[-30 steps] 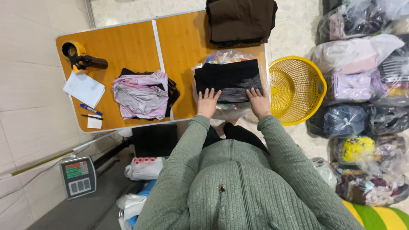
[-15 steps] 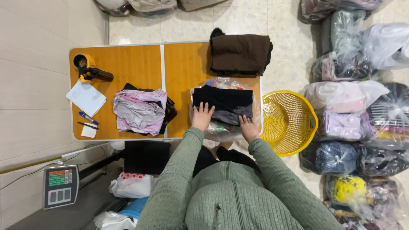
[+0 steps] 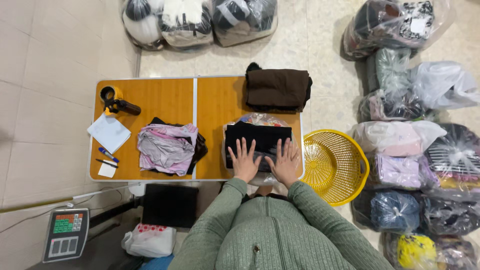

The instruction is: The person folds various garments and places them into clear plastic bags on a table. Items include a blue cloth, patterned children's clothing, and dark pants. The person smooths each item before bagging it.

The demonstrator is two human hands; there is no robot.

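One orange wooden folding table (image 3: 210, 100) carries three heaps of cloth: one folded brown garment (image 3: 277, 89) at its far right corner, one crumpled pink and grey pile (image 3: 165, 147) near its middle, and one folded black garment (image 3: 257, 140) on clear plastic at its near right. Two hands lie on that black garment, the left hand (image 3: 245, 161) and the right hand (image 3: 286, 164). Left on the table sit one yellow tape dispenser (image 3: 112, 97), one white paper sheet (image 3: 109, 132) and two pens (image 3: 107, 157) (one blue-capped). Right of the table stands one round yellow plastic basket (image 3: 334, 165). One digital scale (image 3: 65, 235) lies below the table's left end.
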